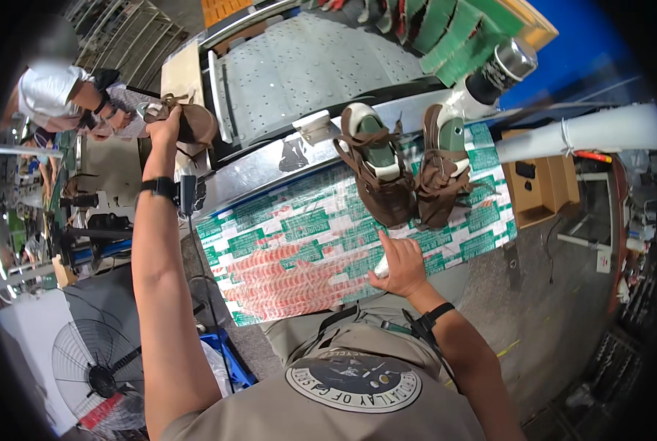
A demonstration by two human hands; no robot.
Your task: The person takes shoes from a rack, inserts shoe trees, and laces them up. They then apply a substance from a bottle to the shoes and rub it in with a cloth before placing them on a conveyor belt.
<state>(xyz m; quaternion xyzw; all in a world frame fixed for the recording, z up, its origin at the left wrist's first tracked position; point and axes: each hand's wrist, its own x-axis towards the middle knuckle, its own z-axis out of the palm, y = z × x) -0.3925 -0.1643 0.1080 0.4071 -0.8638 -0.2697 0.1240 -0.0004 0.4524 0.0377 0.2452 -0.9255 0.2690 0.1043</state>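
Observation:
My left hand (165, 126), stretched far forward on the left, grips a brown lace-up shoe (197, 123) over a light-coloured ledge beside the machine. A pair of brown shoes stands on the bench in front of me, toes toward me: the left shoe (380, 165) and the right shoe (442, 169) have loose brown laces and green insoles. Just short of their toes, my right hand (403, 266) is closed round a small white object (382, 267), mostly hidden by the fingers. The bench top (284, 250) is covered with green, white and red printed tape.
A metal conveyor bed (321, 66) with green flaps (461, 44) lies beyond the bench. At its right stands a black-and-silver bottle (501, 70) near a white roll (586, 140). An open cardboard box (541, 187) sits right. A co-worker (71, 99) and a floor fan (99, 378) are left.

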